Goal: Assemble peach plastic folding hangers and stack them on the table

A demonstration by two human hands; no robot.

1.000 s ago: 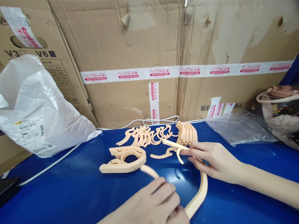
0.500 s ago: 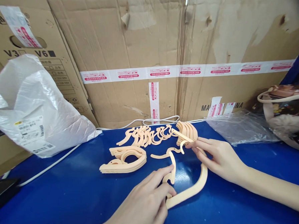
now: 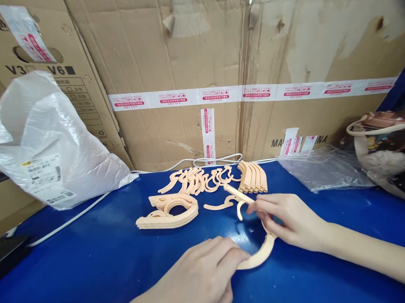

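A cream plastic folding hanger (image 3: pixel 261 255) is held between my two hands, its curved arm bowed towards me. My left hand (image 3: pixel 213 264) grips the lower end of that arm, with the fingertips covering the end. My right hand (image 3: pixel 287 217) pinches the upper part, where a straight arm and a small hook (image 3: pixel 240 210) stick out to the left. Just beyond lies a loose hook-shaped piece (image 3: pixel 220 205) on the blue table (image 3: pixel 127 264). To the left, several folded hangers (image 3: pixel 172 220) are stacked flat.
Behind the hands lie a row of hook pieces (image 3: pixel 197 181) and a fanned group of curved arms (image 3: pixel 253 177). A white plastic package (image 3: pixel 53 145) stands left. At right are a clear bag (image 3: pixel 320 170) and a dark bag (image 3: pixel 385 146). Cardboard (image 3: pixel 170 58) walls the back.
My left hand has closed further over the hanger's lower end, and the piece that stuck up beside its fingers is out of sight. My right hand has shifted slightly left with the hook end.
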